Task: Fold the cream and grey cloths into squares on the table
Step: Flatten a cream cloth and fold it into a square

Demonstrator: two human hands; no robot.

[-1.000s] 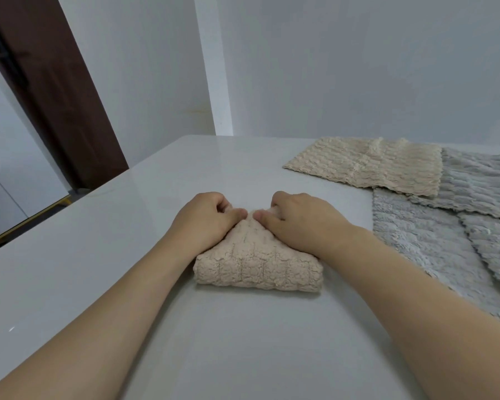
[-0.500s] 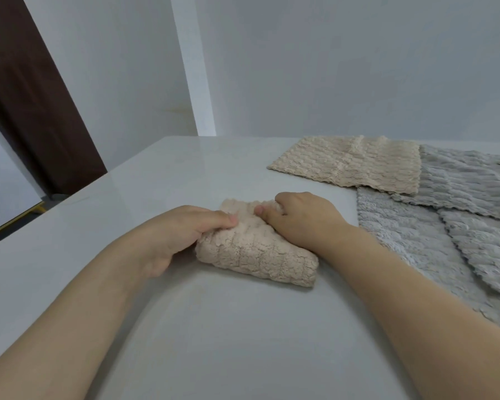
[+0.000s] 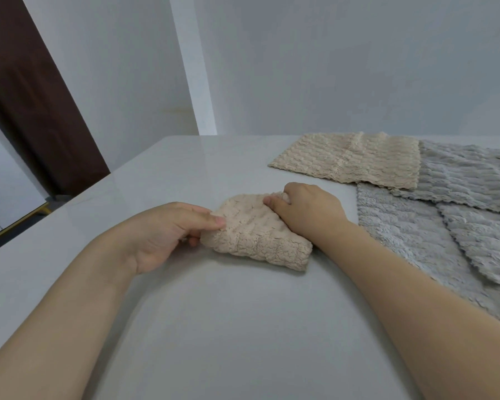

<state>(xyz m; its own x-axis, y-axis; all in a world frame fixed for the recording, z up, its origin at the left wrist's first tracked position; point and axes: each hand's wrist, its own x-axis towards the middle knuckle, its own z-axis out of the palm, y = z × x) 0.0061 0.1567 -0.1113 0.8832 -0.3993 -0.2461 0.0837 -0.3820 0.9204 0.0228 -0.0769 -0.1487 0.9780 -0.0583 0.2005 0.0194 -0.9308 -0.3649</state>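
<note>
Cream cloth, already a thick folded bundle, sits near the middle of the tabletop between both hands. The left hand pinches its left end, thumb on top and fingers tucked beneath; a second ago that hand lay knuckles-up on the bundle. The right hand keeps clutching the far right corner. The bundle has swung askew and lifted at the left, which suggests it is being picked up or turned, the folding nearly done. Toward the far right edge lie a flat cream cloth and overlapping grey cloths, unfolded.
</note>
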